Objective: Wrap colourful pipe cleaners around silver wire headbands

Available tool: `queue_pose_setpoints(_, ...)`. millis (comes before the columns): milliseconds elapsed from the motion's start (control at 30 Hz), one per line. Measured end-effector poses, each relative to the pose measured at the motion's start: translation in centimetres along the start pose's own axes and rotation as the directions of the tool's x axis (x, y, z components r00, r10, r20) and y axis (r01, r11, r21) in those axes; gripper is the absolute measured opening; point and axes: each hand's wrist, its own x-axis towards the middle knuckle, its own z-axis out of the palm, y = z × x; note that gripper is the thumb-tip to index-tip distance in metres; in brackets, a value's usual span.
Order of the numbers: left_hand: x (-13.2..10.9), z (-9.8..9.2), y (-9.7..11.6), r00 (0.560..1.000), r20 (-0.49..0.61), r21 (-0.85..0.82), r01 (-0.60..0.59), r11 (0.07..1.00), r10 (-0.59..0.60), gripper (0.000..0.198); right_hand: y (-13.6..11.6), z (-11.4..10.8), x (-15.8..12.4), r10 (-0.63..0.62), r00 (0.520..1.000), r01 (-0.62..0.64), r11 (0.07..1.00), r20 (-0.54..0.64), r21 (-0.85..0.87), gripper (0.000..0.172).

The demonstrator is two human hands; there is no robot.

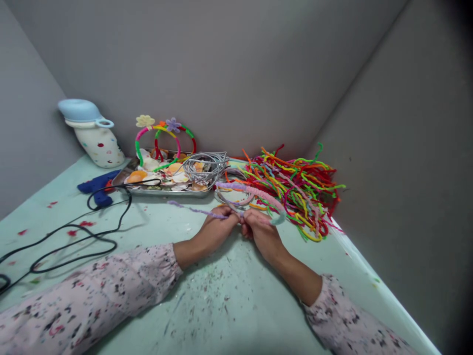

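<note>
Both hands meet over the middle of the table, fingertips pinched close together. My left hand point(216, 229) is closed on a purple pipe cleaner point(195, 210), whose loose end sticks out to the left. My right hand point(262, 231) is closed on a ring point(262, 194) wrapped in fuzzy purple, pink and pale teal. The ring arches up beyond my fingers, and bare grey wire shows on its left side. Where the purple strand meets the ring, my fingertips hide it. Just behind lie grey wire loops point(236, 175).
A metal tray point(166, 193) holds shells, a grey wire coil point(207, 165) and two finished-looking rings with flowers. Many coloured pipe cleaners point(295, 182) are heaped at right. A blue glue gun point(98, 185), its black cord point(121, 217) and a tilted bottle point(96, 140) are at left. Grey walls enclose the table.
</note>
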Motion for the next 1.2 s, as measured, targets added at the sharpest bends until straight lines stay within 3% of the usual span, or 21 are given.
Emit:
queue_pose_setpoints(300,0.1,0.2,0.4,0.998,-0.029,-0.069,0.058,0.996,-0.060,0.026,0.5,-0.1,0.1,-0.026,1.000,0.026,0.996,0.003,-0.089,0.020)
queue_pose_setpoints(467,0.1,0.1,0.7,0.978,-0.104,0.059,0.187,0.981,-0.180,0.025,1.1,-0.2,-0.1,-0.123,0.992,0.123,0.964,0.015,-0.237,0.022)
queue_pose_setpoints(533,0.1,-0.1,0.7,0.985,-0.092,0.088,0.152,0.984,-0.144,0.026,1.0,-0.2,-0.3,-0.174,0.985,0.172,0.942,0.017,-0.288,0.020)
queue_pose_setpoints(667,0.2,-0.8,0.0,0.999,0.020,0.182,-0.053,0.982,0.050,0.027,0.8,-0.2,-0.7,-0.273,0.962,0.262,0.893,0.021,-0.365,0.018)
queue_pose_setpoints(900,0.8,-1.2,-1.9,0.999,0.031,0.108,-0.021,0.994,0.017,0.024,0.9,-0.1,-0.8,-0.341,0.939,0.324,0.823,0.052,-0.467,0.020)
queue_pose_setpoints(1200,0.4,-0.7,-0.6,1.000,-0.011,0.100,-0.016,0.995,0.017,0.026,0.7,0.0,-1.0,-0.343,0.938,0.323,0.814,0.048,-0.483,0.021)
